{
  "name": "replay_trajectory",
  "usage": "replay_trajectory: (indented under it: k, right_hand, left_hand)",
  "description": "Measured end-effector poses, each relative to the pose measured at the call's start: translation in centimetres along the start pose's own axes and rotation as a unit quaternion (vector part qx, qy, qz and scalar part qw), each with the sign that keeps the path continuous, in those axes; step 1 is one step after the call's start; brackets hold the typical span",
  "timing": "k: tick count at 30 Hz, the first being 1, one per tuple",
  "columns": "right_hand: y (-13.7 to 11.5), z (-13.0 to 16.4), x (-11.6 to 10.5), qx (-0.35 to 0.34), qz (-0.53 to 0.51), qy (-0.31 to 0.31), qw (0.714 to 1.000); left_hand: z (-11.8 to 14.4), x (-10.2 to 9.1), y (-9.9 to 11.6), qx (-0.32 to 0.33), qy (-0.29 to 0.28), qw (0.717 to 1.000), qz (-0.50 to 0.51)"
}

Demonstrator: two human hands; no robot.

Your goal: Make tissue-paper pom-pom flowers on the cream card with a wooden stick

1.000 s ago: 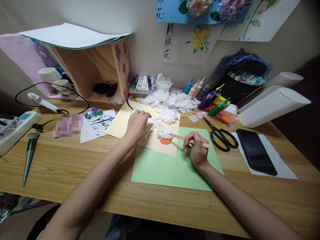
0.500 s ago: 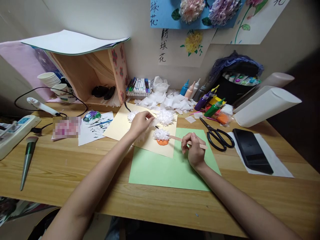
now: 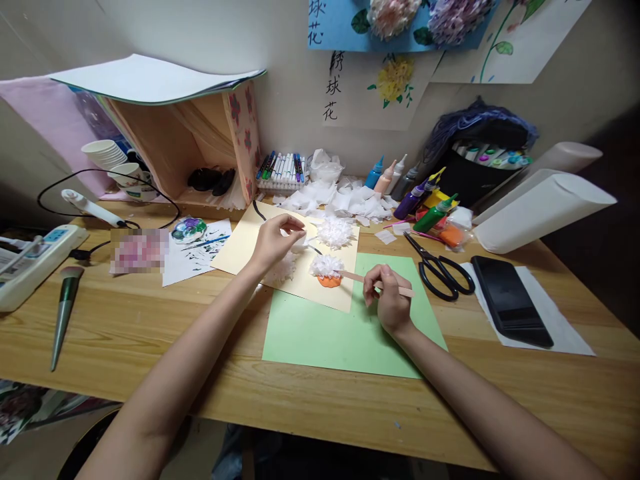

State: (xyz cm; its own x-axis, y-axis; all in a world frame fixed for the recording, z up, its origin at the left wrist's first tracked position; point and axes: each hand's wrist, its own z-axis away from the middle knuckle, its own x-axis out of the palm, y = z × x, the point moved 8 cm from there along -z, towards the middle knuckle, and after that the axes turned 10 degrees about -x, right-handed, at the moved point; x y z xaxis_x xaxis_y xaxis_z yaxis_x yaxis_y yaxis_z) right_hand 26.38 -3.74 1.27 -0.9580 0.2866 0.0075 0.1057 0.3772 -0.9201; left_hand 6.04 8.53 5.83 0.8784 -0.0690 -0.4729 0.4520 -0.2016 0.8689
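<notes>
From my feed I can read handwritten Chinese on two sheets on the wall. The blue paper sheet carries 球 above 花, running down its left edge; the top of my view cuts the sheet off. On the white paper sheet below it I read 绣球花, also vertical, in black, its first character partly overlapped by the blue one. I can't make out the small print on the paper cup or the power strip's blue label.
</notes>
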Motion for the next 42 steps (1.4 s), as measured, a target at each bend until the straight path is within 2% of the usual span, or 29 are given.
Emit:
replay_trajectory:
  k: [3,7,12,14,16,19,22,26,30,33,36,42]
  right_hand:
    - [-0.1,-0.1,0.1,-0.002,-0.004,-0.001,1.0]
    - [-0.3,-0.1,0.0,-0.011,-0.001,0.006,1.0]
    - [-0.6,0.1,0.1,-0.031,0.002,-0.003,1.0]
    - [-0.8,0.3,0.1,-0.048,0.001,-0.009,0.999]
    - [-1.1,0.5,0.2,-0.073,-0.003,-0.02,0.997]
    - [-1.7,0.8,0.7,-0.117,-0.006,-0.055,0.992]
    - [-2.5,1.2,1.4,-0.16,0.005,-0.101,0.982]
    - [-3.8,1.8,1.6,-0.217,0.026,-0.105,0.97]
    - [-5.4,2.4,1.5,-0.278,0.015,-0.1,0.955]
    - [-5.8,2.5,2.7,-0.301,0.061,-0.165,0.937]
    - [-5.4,2.4,4.1,-0.295,0.121,-0.225,0.921]
    - [-5.1,2.2,4.9,-0.297,0.156,-0.229,0.914]
  left_hand:
    - [0.1,0.0,0.2,-0.031,-0.035,0.995,0.083]
    - [1.4,0.7,0.0,-0.079,-0.132,0.971,0.181]
    - [4.9,2.8,-0.9,-0.125,-0.259,0.942,0.173]
    - [6.0,3.7,-1.1,-0.122,-0.283,0.939,0.153]
    - [6.4,4.2,-1.0,-0.092,-0.265,0.953,0.118]
    - [6.7,4.3,-0.1,-0.007,-0.2,0.98,0.016]
    - [7.1,4.6,0.9,0.054,-0.179,0.981,-0.06]
    - [7.2,4.5,1.4,0.046,-0.2,0.979,0.01]
    - [6.8,4.3,0.7,0.011,-0.194,0.98,0.052]
    - [6.9,4.1,0.6,0.053,-0.157,0.986,-0.006]
    - [7.1,4.2,0.8,0.094,-0.13,0.984,-0.082]
    - [7.0,4.3,1.1,0.114,-0.106,0.979,-0.133]
